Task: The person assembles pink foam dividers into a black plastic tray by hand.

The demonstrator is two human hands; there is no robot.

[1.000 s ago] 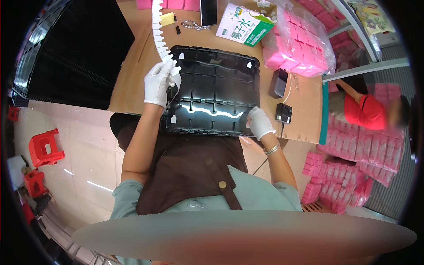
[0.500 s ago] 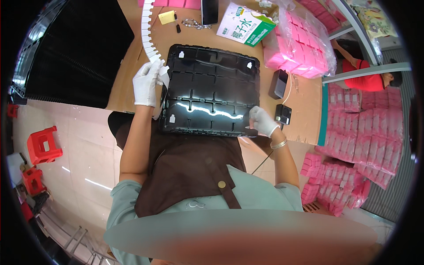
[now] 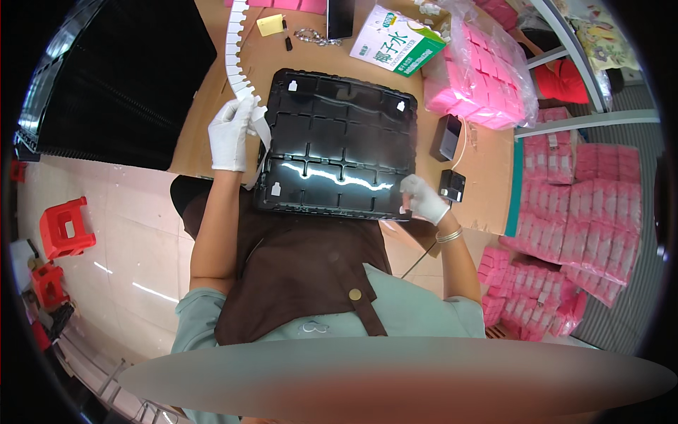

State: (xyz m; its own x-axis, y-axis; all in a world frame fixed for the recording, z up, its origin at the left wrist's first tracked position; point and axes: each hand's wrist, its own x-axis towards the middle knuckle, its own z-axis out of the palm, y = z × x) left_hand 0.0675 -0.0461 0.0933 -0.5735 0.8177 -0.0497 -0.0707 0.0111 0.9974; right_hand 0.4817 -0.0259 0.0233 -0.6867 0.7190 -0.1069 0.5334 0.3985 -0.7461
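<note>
A black ribbed plastic panel (image 3: 339, 134), shaped like a crate lid, lies on the table's near edge in front of me. Small white stickers show at three of its corners: far left (image 3: 292, 86), far right (image 3: 401, 106) and near left (image 3: 275, 189). At the panel's left edge my white-gloved left hand (image 3: 228, 138) pinches a long strip of white labels (image 3: 233, 56), whose loose end (image 3: 261, 131) hangs over that edge. My gloved right hand (image 3: 424, 200), fingertips bare, is closed at the near right corner; whatever lies between its fingers is too small to tell.
A large black stack (image 3: 120, 85) stands left. Right of the panel are a black box-shaped device (image 3: 446, 138), a smaller one (image 3: 452, 185) and bagged pink blocks (image 3: 473, 78). Behind lie a carton (image 3: 395, 42), phone (image 3: 340, 18) and bracelet (image 3: 318, 37). A person in red (image 3: 561, 81) is beyond.
My right fingers have curled and shifted slightly at the near right corner. My left hand moved a little left with the strip. The person in red moved farther away.
</note>
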